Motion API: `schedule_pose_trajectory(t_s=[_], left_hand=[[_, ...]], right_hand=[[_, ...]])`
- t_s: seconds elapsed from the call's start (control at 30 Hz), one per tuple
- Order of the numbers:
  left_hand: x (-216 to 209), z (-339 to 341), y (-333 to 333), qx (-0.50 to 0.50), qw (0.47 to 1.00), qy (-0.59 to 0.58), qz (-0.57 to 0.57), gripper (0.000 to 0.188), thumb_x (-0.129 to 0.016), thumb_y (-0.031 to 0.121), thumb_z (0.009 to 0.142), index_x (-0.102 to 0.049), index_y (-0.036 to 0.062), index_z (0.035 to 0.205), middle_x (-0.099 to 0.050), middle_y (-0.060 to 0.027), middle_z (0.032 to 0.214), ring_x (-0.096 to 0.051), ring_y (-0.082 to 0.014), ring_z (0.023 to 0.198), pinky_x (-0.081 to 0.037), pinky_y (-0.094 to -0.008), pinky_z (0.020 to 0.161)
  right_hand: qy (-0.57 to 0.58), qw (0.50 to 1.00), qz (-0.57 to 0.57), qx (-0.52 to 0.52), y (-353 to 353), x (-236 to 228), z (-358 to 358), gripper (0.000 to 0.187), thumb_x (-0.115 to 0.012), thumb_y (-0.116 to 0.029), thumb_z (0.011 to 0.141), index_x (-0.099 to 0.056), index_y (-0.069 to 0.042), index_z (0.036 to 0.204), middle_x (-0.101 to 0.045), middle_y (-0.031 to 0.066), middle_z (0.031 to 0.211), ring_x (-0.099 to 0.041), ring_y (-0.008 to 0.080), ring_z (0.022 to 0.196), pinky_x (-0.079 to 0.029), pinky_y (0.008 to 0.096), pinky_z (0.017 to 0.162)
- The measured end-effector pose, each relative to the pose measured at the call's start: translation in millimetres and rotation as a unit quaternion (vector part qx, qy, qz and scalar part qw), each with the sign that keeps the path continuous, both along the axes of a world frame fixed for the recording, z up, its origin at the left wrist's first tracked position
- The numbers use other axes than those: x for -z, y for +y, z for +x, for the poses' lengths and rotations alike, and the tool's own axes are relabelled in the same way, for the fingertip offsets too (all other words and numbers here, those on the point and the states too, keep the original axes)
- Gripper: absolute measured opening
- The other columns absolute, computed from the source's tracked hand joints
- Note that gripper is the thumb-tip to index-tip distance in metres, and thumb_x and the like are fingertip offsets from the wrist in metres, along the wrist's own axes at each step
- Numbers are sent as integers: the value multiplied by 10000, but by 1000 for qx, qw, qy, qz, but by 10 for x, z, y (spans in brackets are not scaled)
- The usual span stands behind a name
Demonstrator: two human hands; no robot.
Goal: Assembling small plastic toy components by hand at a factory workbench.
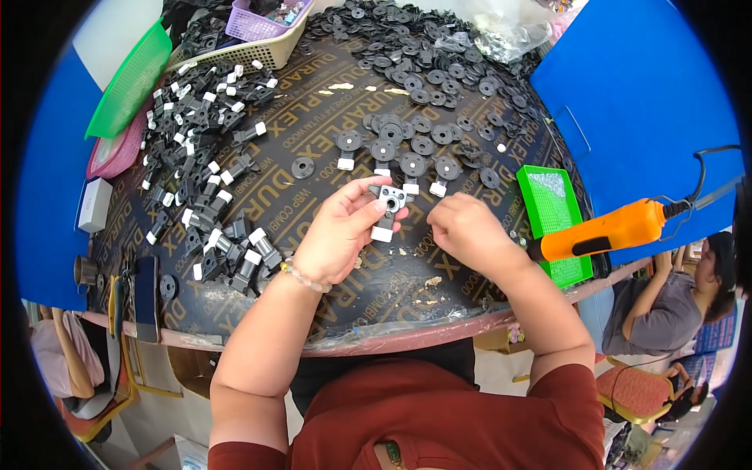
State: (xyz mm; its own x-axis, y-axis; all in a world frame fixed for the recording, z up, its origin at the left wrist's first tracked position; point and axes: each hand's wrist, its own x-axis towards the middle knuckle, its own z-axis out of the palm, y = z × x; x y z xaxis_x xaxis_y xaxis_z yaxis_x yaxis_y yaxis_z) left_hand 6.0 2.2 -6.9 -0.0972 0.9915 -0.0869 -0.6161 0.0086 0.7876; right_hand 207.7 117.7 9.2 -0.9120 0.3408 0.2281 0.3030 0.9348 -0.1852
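My left hand (pixel 345 223) is closed on a small black plastic part (pixel 385 222) with a white tip, thumb on its face. The part has a round hole and small holes near its top. Just to the right, my right hand (pixel 468 232) is closed, its fingertips curled together and apart from the part; whatever they may hold is hidden. Beyond both hands lie several black discs (pixel 383 150), some joined to white-tipped pieces. A pile of white-tipped black parts (pixel 205 205) spreads over the left of the table.
An orange electric screwdriver (pixel 607 231) lies across a green tray (pixel 586 270) at right. Loose black discs (pixel 439 74) heap at the back. Baskets (pixel 270 51) and a green colander (pixel 133 78) stand back left. A phone (pixel 146 298) lies front left. Blue panels (pixel 642 117) flank the table.
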Motion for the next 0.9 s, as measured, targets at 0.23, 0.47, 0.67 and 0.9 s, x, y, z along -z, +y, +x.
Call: schedule_pose_trajectory(t_s=[0.23, 0.47, 0.67, 0.9], left_hand=[[116, 44, -4, 62, 997, -13, -39, 345, -539, 82, 1003, -501, 3, 1336, -647, -119, 1127, -665, -201, 953, -559, -334, 856], [-8, 57, 5, 27, 996, -52, -61, 308, -518, 88, 1007, -515, -24, 1294, -658, -115, 1067, -686, -219, 924, -562, -326, 786], [57, -11, 16, 15, 998, 24, -54, 312, -637, 55, 938, -559, -16, 1231, -679, -146, 1068, -700, -215, 904, -574, -298, 756], [34, -3, 24, -15, 999, 28, -42, 302, -603, 77, 965, -549, -13, 1249, -665, -162, 1120, -688, -220, 952, -570, -303, 775]], right_hand=[[173, 981, 4, -90, -203, -249, -285, 224, -754, -51, 693, -649, -50, 891, -628, 85, 881, -616, 284, 866, -521, 380, 769], [196, 973, 43, 113, 176, -301, -122, 181, -580, -12, 858, -661, -10, 1021, -663, 161, 981, -636, 352, 952, -514, 431, 851], [-73, 935, 73, 340, 717, -16, 276, 243, -603, -17, 860, -645, 34, 1093, -662, 234, 1018, -652, 391, 973, -529, 454, 851], [-63, 950, 41, 302, 852, 225, 340, 119, -623, -46, 834, -670, 6, 930, -677, 211, 969, -670, 385, 942, -539, 474, 837]])
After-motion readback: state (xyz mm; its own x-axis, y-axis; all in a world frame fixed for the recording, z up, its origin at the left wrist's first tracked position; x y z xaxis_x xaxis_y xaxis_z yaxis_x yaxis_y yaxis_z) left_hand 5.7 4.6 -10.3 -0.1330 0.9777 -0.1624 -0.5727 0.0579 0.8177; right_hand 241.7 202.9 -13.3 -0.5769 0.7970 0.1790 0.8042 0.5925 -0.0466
